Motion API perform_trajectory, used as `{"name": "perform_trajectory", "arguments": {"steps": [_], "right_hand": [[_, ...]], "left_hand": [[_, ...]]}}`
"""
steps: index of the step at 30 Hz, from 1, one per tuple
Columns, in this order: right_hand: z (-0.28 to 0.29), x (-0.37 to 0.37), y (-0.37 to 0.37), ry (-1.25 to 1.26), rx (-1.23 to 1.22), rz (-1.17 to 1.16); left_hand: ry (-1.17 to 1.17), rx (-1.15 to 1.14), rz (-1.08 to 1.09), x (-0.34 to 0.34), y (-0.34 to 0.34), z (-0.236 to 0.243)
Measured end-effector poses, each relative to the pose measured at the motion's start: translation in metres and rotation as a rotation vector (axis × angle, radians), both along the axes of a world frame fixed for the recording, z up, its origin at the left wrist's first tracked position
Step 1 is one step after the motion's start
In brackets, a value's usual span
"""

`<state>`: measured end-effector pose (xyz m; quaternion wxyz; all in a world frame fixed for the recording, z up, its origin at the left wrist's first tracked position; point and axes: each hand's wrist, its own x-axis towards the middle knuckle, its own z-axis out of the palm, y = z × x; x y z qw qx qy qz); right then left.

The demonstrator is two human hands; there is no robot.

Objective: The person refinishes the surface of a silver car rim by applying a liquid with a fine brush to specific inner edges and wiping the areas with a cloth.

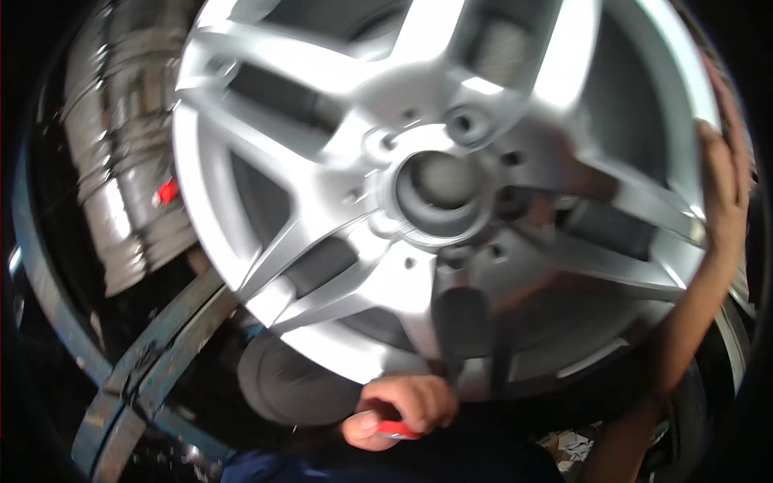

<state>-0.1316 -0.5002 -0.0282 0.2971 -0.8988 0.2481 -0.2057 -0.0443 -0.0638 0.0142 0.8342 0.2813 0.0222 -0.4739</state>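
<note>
A large silver alloy wheel rim [338,181] with broad spokes fills most of the view, its outer face turned toward me and partly blurred. Around the open centre bore [443,181] are several bolt holes. On the right edge my right hand [723,177] grips the wheel, thumb on the near side and fingers stretched along the outer edge. Just under the wheel's lower edge, my left hand [411,402] is closed round a small red object [397,430]. Most of that object is hidden by the fingers, so its kind cannot be made out.
Shiny ribbed plastic containers [121,169] stand at the left, with a small red piece [167,191] beside the wheel. A worn blue metal frame [161,346] crosses the lower left. A dark grey rounded shape [294,382] sits below the wheel. Paper scraps [573,445] lie at the lower right.
</note>
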Motion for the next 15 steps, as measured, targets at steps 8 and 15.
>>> {"name": "perform_trajectory", "arguments": {"steps": [8, 15], "right_hand": [[0.013, 0.045, 0.039, -0.272, 0.617, -0.153], [0.016, 0.037, 0.04, -0.201, 0.614, -0.115]], "left_hand": [[-0.083, 0.113, -0.011, 0.005, 0.002, 0.012], [-0.132, 0.157, 0.054, 0.004, 0.004, 0.015]]}}
